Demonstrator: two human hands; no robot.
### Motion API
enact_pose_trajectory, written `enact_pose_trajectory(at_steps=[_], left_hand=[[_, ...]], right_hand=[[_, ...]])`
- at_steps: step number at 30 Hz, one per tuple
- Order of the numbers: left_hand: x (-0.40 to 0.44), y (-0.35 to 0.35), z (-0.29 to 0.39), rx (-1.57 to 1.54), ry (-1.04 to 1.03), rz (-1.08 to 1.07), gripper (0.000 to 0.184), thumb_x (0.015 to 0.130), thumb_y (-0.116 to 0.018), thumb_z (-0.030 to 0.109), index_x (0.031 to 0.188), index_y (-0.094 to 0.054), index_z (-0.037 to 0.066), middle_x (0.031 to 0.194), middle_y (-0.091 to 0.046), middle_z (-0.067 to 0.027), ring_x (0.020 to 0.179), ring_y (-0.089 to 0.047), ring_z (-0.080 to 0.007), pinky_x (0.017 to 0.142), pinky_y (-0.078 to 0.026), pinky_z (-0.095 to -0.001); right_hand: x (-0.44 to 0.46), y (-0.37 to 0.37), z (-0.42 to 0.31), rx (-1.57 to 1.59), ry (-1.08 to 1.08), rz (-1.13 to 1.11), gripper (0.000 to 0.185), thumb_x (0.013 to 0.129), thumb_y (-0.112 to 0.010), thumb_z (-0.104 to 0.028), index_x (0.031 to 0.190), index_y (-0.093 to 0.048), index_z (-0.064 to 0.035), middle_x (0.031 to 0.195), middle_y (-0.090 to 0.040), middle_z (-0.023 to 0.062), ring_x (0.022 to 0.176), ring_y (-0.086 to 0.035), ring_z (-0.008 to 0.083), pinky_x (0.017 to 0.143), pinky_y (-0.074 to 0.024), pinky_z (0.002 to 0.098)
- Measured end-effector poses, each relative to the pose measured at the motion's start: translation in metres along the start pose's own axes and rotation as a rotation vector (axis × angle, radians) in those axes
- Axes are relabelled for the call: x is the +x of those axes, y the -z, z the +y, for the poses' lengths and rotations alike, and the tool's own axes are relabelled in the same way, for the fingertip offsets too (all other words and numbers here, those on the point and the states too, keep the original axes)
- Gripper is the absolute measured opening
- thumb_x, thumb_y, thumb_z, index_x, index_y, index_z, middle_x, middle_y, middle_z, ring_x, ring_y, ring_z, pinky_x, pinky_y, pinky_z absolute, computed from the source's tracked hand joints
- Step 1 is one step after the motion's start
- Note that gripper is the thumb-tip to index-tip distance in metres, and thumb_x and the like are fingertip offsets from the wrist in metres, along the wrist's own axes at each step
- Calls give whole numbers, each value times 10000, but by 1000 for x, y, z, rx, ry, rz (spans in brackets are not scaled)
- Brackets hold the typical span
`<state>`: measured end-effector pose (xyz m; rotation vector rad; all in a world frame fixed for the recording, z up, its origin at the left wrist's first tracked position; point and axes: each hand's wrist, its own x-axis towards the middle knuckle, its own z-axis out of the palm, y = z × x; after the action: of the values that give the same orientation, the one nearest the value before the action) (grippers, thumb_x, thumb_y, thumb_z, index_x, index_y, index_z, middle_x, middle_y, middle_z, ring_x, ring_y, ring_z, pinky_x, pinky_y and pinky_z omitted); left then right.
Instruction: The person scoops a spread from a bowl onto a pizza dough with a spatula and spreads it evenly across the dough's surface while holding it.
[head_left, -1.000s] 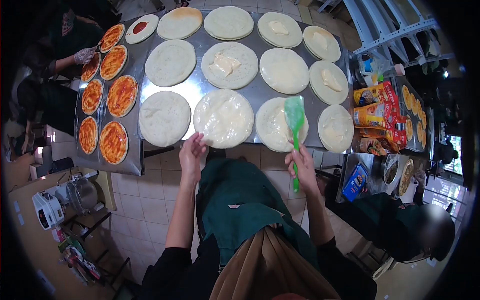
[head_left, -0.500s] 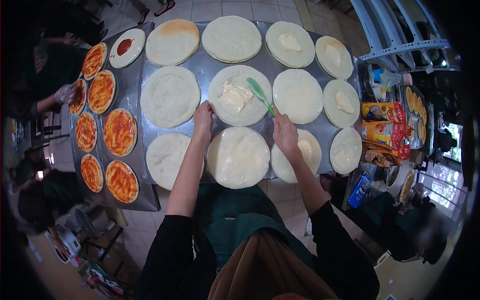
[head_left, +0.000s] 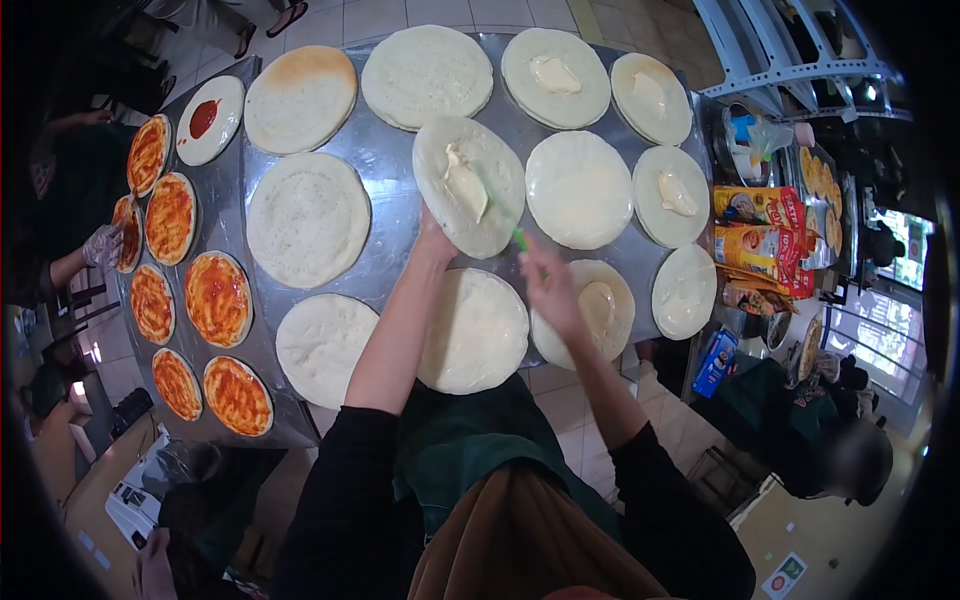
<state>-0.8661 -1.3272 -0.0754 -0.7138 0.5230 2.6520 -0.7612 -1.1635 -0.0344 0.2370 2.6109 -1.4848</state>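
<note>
A round pale pizza base (head_left: 498, 165) is lifted and tilted off the metal table, with a lump of creamy yellow spread (head_left: 464, 192) on its face. My left hand (head_left: 432, 245) holds it from beneath at the lower left edge, the fingers hidden behind it. In my right hand (head_left: 547, 285) is a green spatula (head_left: 519, 238), its blade blurred against the spread and the base. Just below the raised base lies a base with a glossy coating (head_left: 474, 330). Close under my right hand is another base bearing a lump of spread (head_left: 597, 312).
More pale bases (head_left: 308, 219) cover the metal table (head_left: 385, 180). Red-sauced bases (head_left: 217, 298) stand on the left, where another person's gloved hand (head_left: 103, 246) works. Red and yellow packets (head_left: 750, 245) lie to the right, below a metal rack (head_left: 790, 75).
My left hand has slid under the middle base and raised it, tilting it. The spatula has moved down onto the spread. The camera view has shifted slightly.
</note>
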Motion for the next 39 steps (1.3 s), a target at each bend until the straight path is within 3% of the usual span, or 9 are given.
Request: enact_pose_trajectory(at_steps=[6,7,11,16,24,27,31,35,39], left_hand=[[-19,56,-27,140,-148,-127,507,938,-495,396,1319,-455,64,1269,-538,-110,1127,-558,-251,941,-492,-421],[-31,52,-32,159,-179,-158,531,932,-509,396,1336,-436,58,1284,-529,-111,1137,-553,-249,957,-481,-414],[-83,31,-67,116,-202,-278,598,919,-537,399,1379,-390,47,1338,-494,-114,1174,-533,-249,996,-457,-399],[-101,43,-119,173,-500,-403,584,932,-514,380,1393,-369,52,1371,-470,-129,1198,-521,-261,1005,-452,-424],[-176,-2,-149,-99,-27,-403,560,947,-474,405,1396,-370,86,1368,-473,-139,1189,-528,-303,971,-481,-483],[-194,2,-154,-95,-39,-414,561,946,-474,406,1395,-371,86,1366,-475,-139,1191,-526,-303,973,-479,-482],[-208,2,-164,-99,-46,-425,564,945,-476,409,1394,-373,85,1362,-479,-138,1195,-522,-301,977,-474,-481],[-210,-6,-174,-111,-55,-454,566,943,-478,412,1393,-375,84,1359,-483,-137,1200,-518,-300,982,-470,-480],[-217,-1,-170,-122,-64,-459,569,942,-479,415,1392,-377,83,1355,-487,-136,1204,-515,-298,986,-465,-479]], right_hand=[[-61,37,-58,282,-24,-267,367,931,-552,-68,1294,-534,-17,838,-599,20,727,-513,73,684,-452,219],[-62,51,-56,329,0,-234,348,924,-547,-62,1269,-550,-15,837,-615,112,682,-511,119,655,-450,252],[-43,97,-50,1,239,28,362,905,-548,-57,1267,-567,-50,900,-637,156,728,-619,199,671,-487,310],[-129,121,-80,-214,430,-238,377,901,-530,-45,1278,-549,-63,923,-627,159,761,-629,303,655,-496,356],[-131,158,-62,-186,471,-74,382,884,-556,-24,1257,-589,-104,772,-571,140,715,-623,258,658,-487,346],[-174,162,-79,-234,579,-301,351,904,-534,-31,1253,-575,-46,760,-567,139,675,-600,223,622,-475,341],[-140,190,-70,-126,378,-44,302,902,-535,-31,1195,-611,-31,744,-533,129,597,-533,206,544,-430,311],[-176,179,-60,-377,670,-249,444,880,-556,-68,1315,-532,-153,868,-599,139,703,-619,280,608,-490,374],[-176,193,-58,-94,432,-228,351,887,-563,-73,1236,-597,-100,797,-604,132,679,-606,286,611,-489,345]])
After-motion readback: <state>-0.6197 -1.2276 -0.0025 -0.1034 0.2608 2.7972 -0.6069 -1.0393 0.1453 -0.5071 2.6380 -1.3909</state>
